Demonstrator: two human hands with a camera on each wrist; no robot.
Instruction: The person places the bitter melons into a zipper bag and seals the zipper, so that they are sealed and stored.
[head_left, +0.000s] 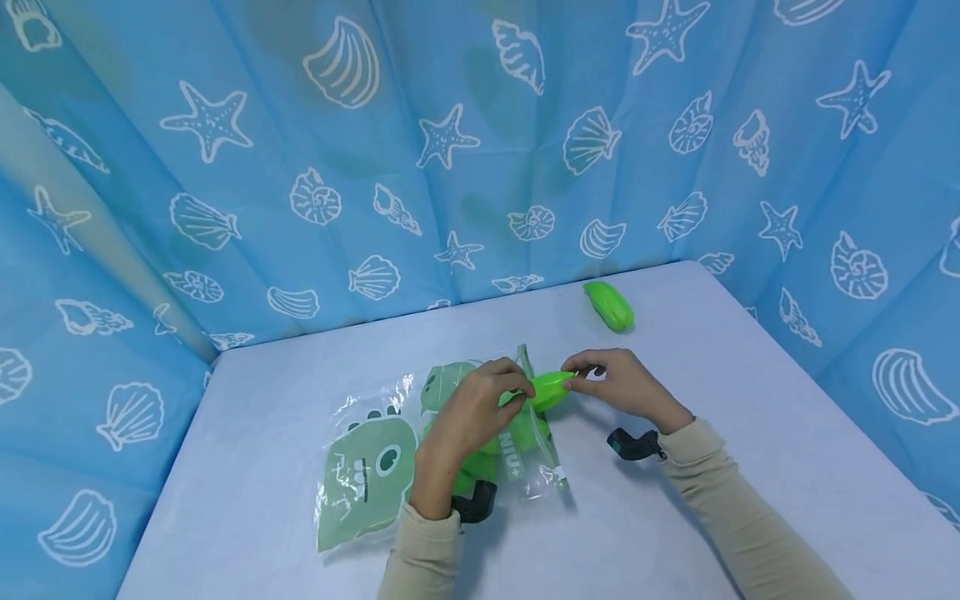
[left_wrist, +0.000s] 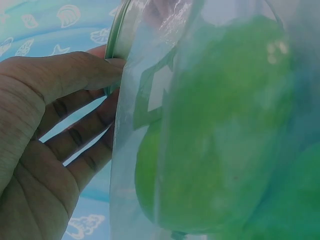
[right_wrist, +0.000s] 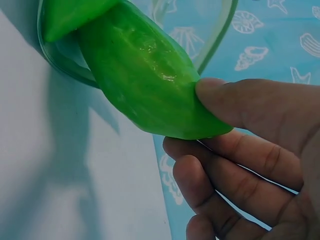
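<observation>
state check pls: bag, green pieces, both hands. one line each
Bag: flat on the table, mouth open, green pieces inside.
Green piece at the mouth: partly inside the bag, off the table.
Green piece at the back: loose on the table, untouched.
Left hand: holds the bag's mouth edge.
Right hand: pinches the tip of the piece at the mouth.

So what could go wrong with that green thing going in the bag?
The right hand pinches only the tip of the green toy, so it might slip. The left hand holds just one edge of the plastic bag, whose mouth could sag shut. The bag already looks full, so the toy may jam.
</observation>
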